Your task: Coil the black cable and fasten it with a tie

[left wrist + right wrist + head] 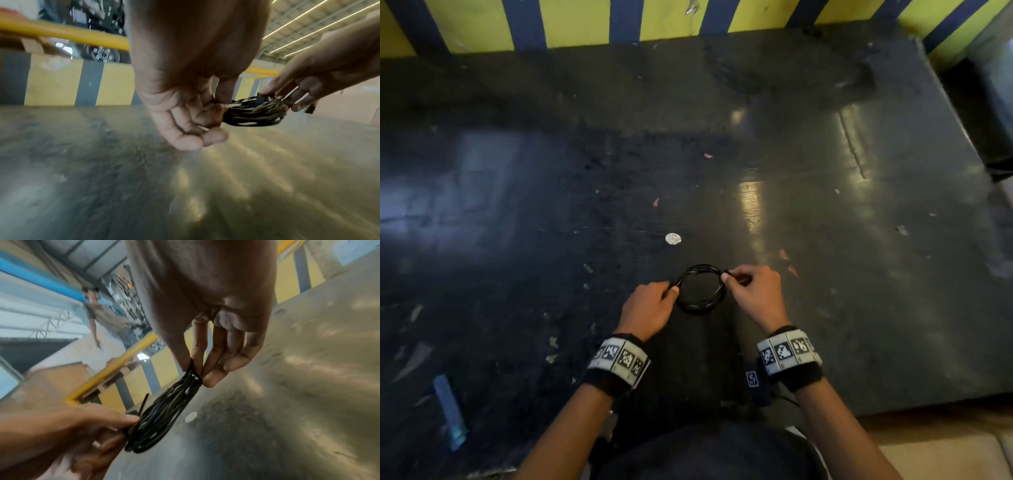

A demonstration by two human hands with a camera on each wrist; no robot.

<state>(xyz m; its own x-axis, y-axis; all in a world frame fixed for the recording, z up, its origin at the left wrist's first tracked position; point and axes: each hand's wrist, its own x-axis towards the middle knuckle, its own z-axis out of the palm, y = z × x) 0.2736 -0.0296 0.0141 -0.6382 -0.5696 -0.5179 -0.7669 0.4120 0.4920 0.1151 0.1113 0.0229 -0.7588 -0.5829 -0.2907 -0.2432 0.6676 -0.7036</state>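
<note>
The black cable [702, 287] is wound into a small round coil of several loops, held just above the dark table [825, 240]. My left hand [654, 305] pinches the coil's left side between thumb and fingers. My right hand [751, 291] pinches the right side, where a black tie [193, 372] wraps round the strands. In the left wrist view the coil [255, 113] hangs between the left hand [205, 113] and the right hand [292, 95], with a short strap end [260, 99] sticking up. In the right wrist view the coil [162, 417] runs from my right hand [197, 369] down to the left hand [115, 426].
A small white disc [673, 238] lies on the table beyond the coil. A blue strip [450, 411] lies near the front left edge. Scraps of paper litter the surface. A yellow and blue striped wall [585, 24] stands behind the table. A person [98, 316] stands far off.
</note>
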